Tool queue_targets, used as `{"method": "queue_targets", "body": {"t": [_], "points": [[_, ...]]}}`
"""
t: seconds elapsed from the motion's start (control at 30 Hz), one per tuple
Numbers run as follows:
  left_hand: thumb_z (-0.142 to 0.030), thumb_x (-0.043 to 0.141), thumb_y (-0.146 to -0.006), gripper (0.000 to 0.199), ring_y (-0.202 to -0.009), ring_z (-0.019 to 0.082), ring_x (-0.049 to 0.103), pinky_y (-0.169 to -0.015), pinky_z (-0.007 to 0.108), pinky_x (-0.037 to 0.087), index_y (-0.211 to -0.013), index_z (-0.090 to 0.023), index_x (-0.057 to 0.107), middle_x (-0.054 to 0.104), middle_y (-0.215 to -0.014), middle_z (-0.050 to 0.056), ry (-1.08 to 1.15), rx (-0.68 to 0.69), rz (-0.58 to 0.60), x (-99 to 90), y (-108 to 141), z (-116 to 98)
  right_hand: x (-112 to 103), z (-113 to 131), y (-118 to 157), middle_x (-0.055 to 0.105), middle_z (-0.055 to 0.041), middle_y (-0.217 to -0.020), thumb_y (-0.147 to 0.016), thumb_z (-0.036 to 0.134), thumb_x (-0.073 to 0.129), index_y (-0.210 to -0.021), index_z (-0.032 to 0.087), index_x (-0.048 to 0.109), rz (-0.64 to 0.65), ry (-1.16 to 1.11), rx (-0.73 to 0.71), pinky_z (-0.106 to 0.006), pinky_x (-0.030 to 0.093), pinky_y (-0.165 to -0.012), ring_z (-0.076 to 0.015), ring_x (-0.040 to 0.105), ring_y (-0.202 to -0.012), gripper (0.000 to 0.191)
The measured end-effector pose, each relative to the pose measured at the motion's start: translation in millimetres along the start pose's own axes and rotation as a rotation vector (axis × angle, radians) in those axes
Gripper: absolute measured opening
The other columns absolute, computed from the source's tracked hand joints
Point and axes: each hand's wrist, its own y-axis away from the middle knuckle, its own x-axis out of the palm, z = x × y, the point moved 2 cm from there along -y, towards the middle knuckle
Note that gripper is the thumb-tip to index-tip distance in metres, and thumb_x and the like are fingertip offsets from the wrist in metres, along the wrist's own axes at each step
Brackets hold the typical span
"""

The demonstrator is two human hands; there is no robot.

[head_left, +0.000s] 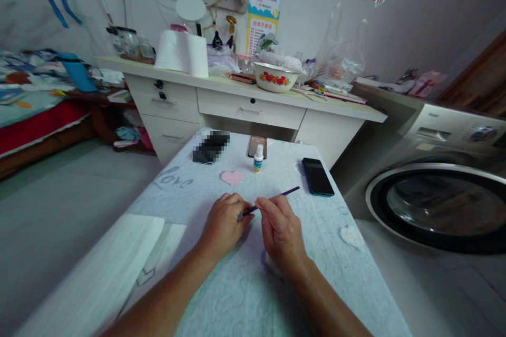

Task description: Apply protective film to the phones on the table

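A thin dark purple stick [291, 190] is held slantwise above the cloth-covered table [237, 295]. My left hand [226, 224] pinches its lower left end between thumb and fingers. Closed round its middle, my right hand [282, 229] leaves the far end sticking out to the upper right. Beyond the hands stands a small white bottle [258, 159] with a blue and yellow label. Behind that bottle lies a brown phone-like item [252, 146]. A dark phone [318, 177] rests to the right, and a partly pixelated black object [211, 147] lies at the far left.
Past the table is a white desk [158, 71] with paper rolls [177, 52], a flowered bowl [275, 78] and plastic bags. A washing machine [443, 168] stands at the right. Folded pale cloth [98, 274] lies along the table's left edge.
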Motion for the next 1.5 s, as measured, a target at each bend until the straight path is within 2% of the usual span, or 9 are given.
{"method": "queue_targets", "body": {"t": [0.23,0.5,0.7,0.87,1.13,1.33,1.5], "points": [[-0.018,0.066,-0.073,0.003,-0.071,0.019,0.057,-0.064,0.031,0.040,-0.071,-0.020,0.065,0.063,-0.071,0.002,-0.118,0.007,0.056,1.3,0.7,0.4,7.8,-0.3,0.2,0.055,-0.0054,-0.090,-0.087,0.007,0.041,-0.110,0.020,0.059,0.053,0.010,0.011,-0.024,0.048,-0.071,-0.0140,0.056,-0.079,0.031],[-0.017,0.064,-0.075,0.004,-0.076,0.020,0.056,-0.068,0.031,0.041,-0.072,-0.019,0.062,0.062,-0.073,0.002,-0.098,-0.029,0.069,-2.1,-0.3,-3.3,10.9,-3.5,0.6,0.054,-0.0047,-0.088,-0.087,0.008,0.042,-0.107,0.020,0.059,0.107,0.029,0.035,-0.023,0.046,-0.067,-0.0139,0.054,-0.076,0.029],[-0.018,0.062,-0.078,0.010,-0.081,0.018,0.055,-0.073,0.031,0.042,-0.086,-0.022,0.065,0.063,-0.080,0.001,0.048,-0.027,-0.041,-6.4,1.2,-6.9,6.2,-19.0,-1.8,0.055,-0.0049,-0.088,-0.088,0.009,0.041,-0.106,0.018,0.059,0.038,0.054,0.036,-0.023,0.046,-0.068,-0.0132,0.055,-0.075,0.027],[-0.022,0.060,-0.082,0.008,-0.081,0.018,0.055,-0.073,0.031,0.042,-0.087,-0.022,0.066,0.063,-0.080,0.001,0.073,-0.011,-0.057,-7.9,1.6,-8.6,-1.9,-38.5,-5.9,0.055,-0.0052,-0.086,-0.090,0.012,0.041,-0.107,0.016,0.061,-0.042,0.108,0.057,-0.024,0.046,-0.070,-0.0135,0.056,-0.075,0.026],[-0.023,0.056,-0.084,0.011,-0.082,0.019,0.056,-0.074,0.031,0.043,-0.089,-0.021,0.065,0.064,-0.082,0.003,0.093,0.007,-0.071,-9.2,2.8,-9.7,-17.9,-60.2,-12.1,0.055,-0.0045,-0.084,-0.093,0.020,0.043,-0.102,0.016,0.064,-0.128,0.203,0.177,-0.027,0.045,-0.074,-0.0148,0.055,-0.076,0.023],[-0.023,0.054,-0.085,0.013,-0.083,0.019,0.056,-0.075,0.032,0.043,-0.090,-0.021,0.066,0.064,-0.083,0.003,0.096,0.007,-0.069,-9.1,3.7,-8.2,-19.3,-63.2,-11.5,0.054,-0.0036,-0.083,-0.093,0.021,0.044,-0.101,0.016,0.065,-0.140,0.231,0.204,-0.026,0.044,-0.073,-0.0143,0.055,-0.075,0.023],[-0.024,0.054,-0.085,0.014,-0.083,0.019,0.057,-0.076,0.031,0.043,-0.090,-0.020,0.066,0.064,-0.084,0.003,0.109,-0.013,-0.069,-9.1,2.4,-7.9,-11.8,-53.1,-10.4,0.055,-0.0053,-0.086,-0.093,0.020,0.043,-0.103,0.016,0.064,-0.095,0.208,0.173,-0.026,0.045,-0.074,-0.0147,0.056,-0.077,0.024]]}}
